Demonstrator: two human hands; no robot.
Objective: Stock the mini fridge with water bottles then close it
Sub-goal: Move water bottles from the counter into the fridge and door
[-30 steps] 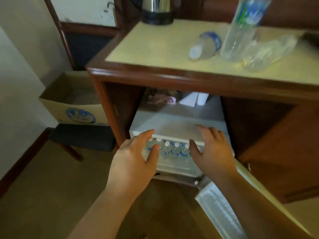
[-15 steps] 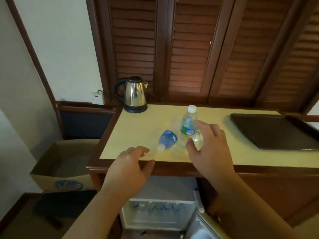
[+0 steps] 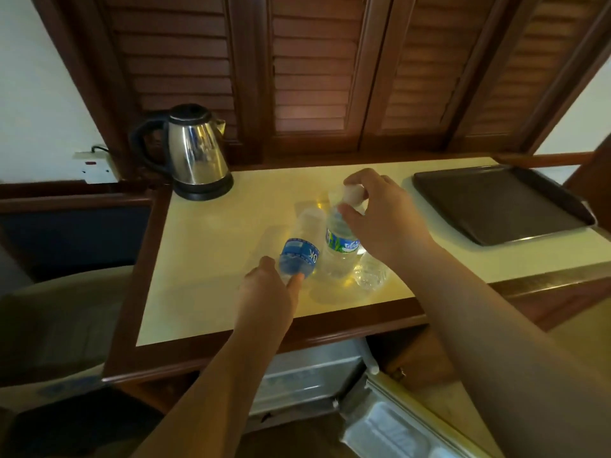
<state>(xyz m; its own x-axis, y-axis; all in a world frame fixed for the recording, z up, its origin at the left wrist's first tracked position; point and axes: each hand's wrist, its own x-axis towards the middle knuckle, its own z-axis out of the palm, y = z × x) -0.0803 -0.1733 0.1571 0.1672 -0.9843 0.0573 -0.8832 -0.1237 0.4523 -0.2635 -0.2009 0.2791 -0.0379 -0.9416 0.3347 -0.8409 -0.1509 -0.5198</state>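
Observation:
On the cream counter top (image 3: 211,259) a water bottle with a blue label (image 3: 300,249) lies on its side, and my left hand (image 3: 267,292) closes around its cap end. Beside it an upright water bottle with a green and blue label (image 3: 340,246) stands, with my right hand (image 3: 380,216) gripping its neck and cap. A third clear bottle (image 3: 369,274) lies behind it, partly hidden. Below the counter the white mini fridge (image 3: 307,375) stands open, its door (image 3: 396,424) swung out to the right.
A steel electric kettle (image 3: 195,153) stands at the counter's back left by a wall socket (image 3: 96,166). A dark tray (image 3: 499,203) lies at the right. A cardboard box (image 3: 56,325) sits to the left, below counter height. Louvred wooden doors rise behind.
My view rose from the fridge interior to the counter top. Both hands left the fridge opening, reached up and closed on the two bottles.

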